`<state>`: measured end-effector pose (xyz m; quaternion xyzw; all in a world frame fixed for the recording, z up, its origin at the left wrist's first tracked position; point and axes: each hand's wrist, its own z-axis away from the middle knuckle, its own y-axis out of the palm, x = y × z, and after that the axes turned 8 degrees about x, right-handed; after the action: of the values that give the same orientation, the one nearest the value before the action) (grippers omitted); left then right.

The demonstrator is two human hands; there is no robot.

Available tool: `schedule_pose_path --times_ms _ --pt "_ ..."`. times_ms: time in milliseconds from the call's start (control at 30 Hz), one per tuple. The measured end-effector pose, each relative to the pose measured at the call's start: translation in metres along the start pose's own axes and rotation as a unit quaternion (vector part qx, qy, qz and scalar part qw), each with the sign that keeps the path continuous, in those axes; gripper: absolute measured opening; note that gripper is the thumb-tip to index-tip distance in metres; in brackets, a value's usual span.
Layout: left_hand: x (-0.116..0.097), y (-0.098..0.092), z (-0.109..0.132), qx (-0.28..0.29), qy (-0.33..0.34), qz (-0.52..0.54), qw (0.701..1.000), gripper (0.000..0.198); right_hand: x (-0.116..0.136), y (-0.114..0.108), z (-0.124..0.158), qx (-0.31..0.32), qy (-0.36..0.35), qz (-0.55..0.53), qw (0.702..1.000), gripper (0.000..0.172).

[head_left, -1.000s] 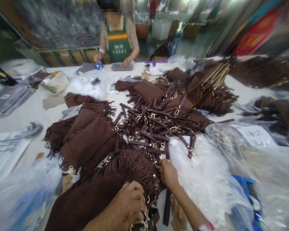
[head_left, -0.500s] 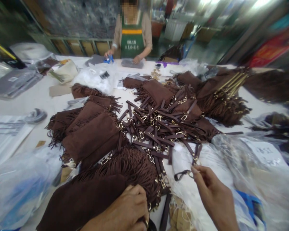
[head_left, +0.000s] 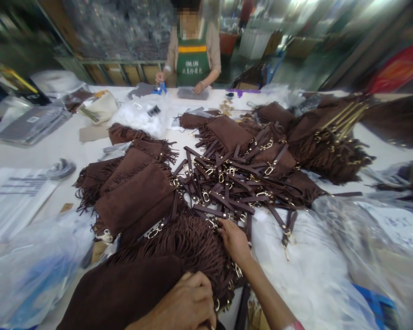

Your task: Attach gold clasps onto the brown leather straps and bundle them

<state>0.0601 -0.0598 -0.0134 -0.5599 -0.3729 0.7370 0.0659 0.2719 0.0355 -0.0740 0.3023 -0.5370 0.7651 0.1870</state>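
Note:
My left hand (head_left: 184, 302) rests curled at the near edge of a brown suede fringed bag (head_left: 147, 279), by its gold ring hardware. My right hand (head_left: 233, 238) reaches forward to the near end of a heap of brown leather straps with gold clasps (head_left: 227, 183); its fingertips are down among the strap ends, and what they pinch is hidden. More fringed brown bags (head_left: 134, 197) lie fanned out to the left of the heap.
Clear plastic bags (head_left: 306, 266) cover the table's right and near-left sides. Further fringed bags (head_left: 323, 137) pile at the back right. A person in a green apron (head_left: 192, 55) works at the far side of the white table (head_left: 55, 151). Grey packets (head_left: 30, 126) lie far left.
My right hand, which half a second ago was out to the right pinching a strap loop, has come back left to the near end of the strap heap. The left hand has stayed put.

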Motion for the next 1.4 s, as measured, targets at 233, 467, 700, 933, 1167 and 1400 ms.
schedule_pose_path --times_ms 233,467,700,933,1167,1400 --pt "-0.013 -0.018 0.000 0.012 -0.012 0.016 1.000 0.012 0.012 0.017 -0.033 0.014 0.040 0.021 0.999 0.021" --pt "-0.052 -0.060 0.001 0.025 -0.088 0.054 0.994 0.017 0.004 -0.014 0.019 -0.020 0.049 -0.112 0.992 0.021" --pt "-0.052 -0.059 0.005 0.002 -0.068 0.078 0.995 0.017 0.054 -0.042 0.094 0.046 -0.001 -0.278 0.959 0.035" --pt "-0.049 -0.057 0.008 0.007 -0.029 0.040 0.999 0.010 0.083 -0.034 0.163 0.114 0.006 -0.354 0.928 0.031" --pt "-0.045 -0.050 0.008 -0.009 -0.020 0.016 1.000 0.006 0.084 -0.007 0.188 0.069 0.026 -0.396 0.915 0.030" --pt "-0.046 -0.049 0.007 0.000 -0.026 -0.001 1.000 0.007 0.087 0.001 0.196 -0.009 -0.026 -0.214 0.976 0.026"
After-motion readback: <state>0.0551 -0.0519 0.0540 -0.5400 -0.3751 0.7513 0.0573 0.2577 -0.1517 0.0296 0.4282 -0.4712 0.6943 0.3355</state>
